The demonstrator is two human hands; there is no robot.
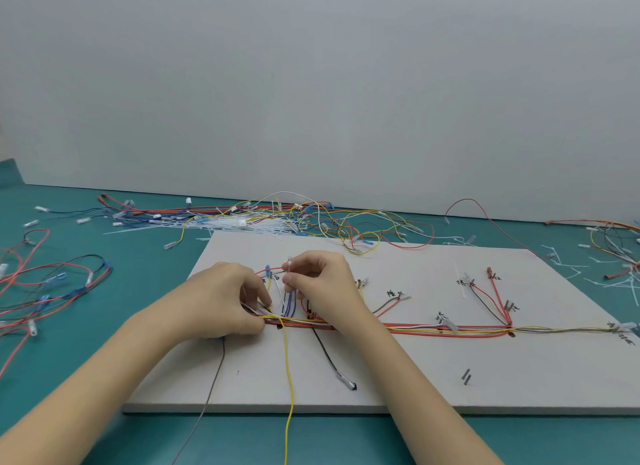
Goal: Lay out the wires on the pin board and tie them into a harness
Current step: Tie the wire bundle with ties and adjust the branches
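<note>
Both hands are down on the pin board [398, 367], the pale slab lying on the green table [145, 277]. The left hand [221, 301] sits at the board's left part, fingers curled and pinching a clutch of wires where the main wire bundle [433, 329] begins. The right hand [325, 284], just beside it toward the board's middle, pinches a thin white cable tie [286, 277] between thumb and forefinger — the tie stands nearly upright above a group of purple wires [290, 307]. The bundle, red, yellow and white, runs from the hands along the board to its right edge, with short branches fanning toward the board's far side, each ending by a hand-written label. A yellow wire [289, 388] drops from the bundle across the board's near edge and off it; a grey wire [211, 388] does the same just left of it. A black wire [329, 357] angles toward the near side and ends in a sleeved terminal on the board. Beyond the board's far edge lies a tangled heap of spare wires [311, 218] and loose white cable ties [221, 223] — more wires [52, 284] sprawl left of the board.
</note>
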